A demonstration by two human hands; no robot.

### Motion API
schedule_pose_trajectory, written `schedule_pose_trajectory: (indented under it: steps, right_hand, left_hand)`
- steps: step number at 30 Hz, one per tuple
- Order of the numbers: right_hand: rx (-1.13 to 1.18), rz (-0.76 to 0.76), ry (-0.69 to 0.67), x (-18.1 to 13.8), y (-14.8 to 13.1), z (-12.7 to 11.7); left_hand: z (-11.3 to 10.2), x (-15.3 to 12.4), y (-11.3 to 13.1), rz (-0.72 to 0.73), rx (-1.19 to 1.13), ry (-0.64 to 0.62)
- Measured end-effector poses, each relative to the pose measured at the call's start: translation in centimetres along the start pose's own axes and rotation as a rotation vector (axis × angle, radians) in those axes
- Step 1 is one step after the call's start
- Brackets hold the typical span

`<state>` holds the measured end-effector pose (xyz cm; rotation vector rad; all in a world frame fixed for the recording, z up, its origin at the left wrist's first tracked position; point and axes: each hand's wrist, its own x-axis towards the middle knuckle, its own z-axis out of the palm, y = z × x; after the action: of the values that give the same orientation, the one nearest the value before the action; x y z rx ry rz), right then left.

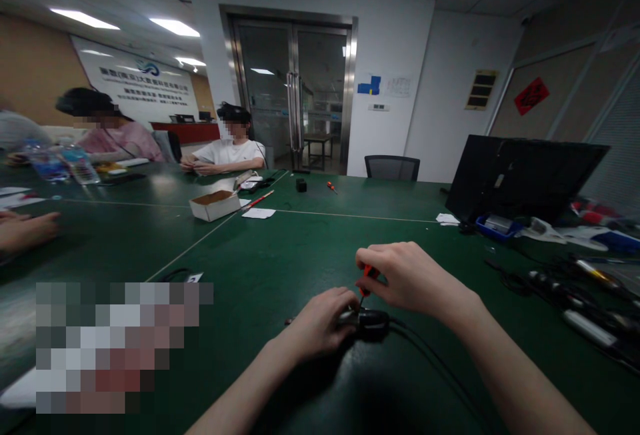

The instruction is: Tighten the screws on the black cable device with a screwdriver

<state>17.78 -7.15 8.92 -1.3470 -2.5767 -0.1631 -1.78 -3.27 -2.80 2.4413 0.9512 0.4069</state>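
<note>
My left hand (327,318) is closed around a corded tool that looks like a soldering iron, low over the green table. Its black end (374,324) sticks out to the right of my fingers, and a thin brownish tip shows to their left. Most of its middle is hidden under my hand. In my right hand (400,275), the fingers are wrapped round a small red and black screwdriver (367,280). The screwdriver points down, its shaft meeting the tool near the black end; the exact contact point is too small to make out.
A black cable (440,358) trails from the tool toward the front right. An open white box (215,206), another screwdriver (332,187) and a black cube (301,185) stand farther back. Corded tools (575,305) and a monitor (525,182) lie right. Several people sit left.
</note>
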Motion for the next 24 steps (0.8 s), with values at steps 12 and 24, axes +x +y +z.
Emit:
schedule_pose_trajectory:
  steps: [12, 24]
  right_hand:
    - [0.137, 0.023, -0.038, -0.03, -0.07, -0.09]
    - [0.228, -0.074, -0.005, 0.40, -0.60, 0.46]
  left_hand:
    - [-0.10, 0.02, 0.16, 0.008, 0.003, -0.003]
    - [0.51, 0.20, -0.79, 0.041, -0.021, 0.038]
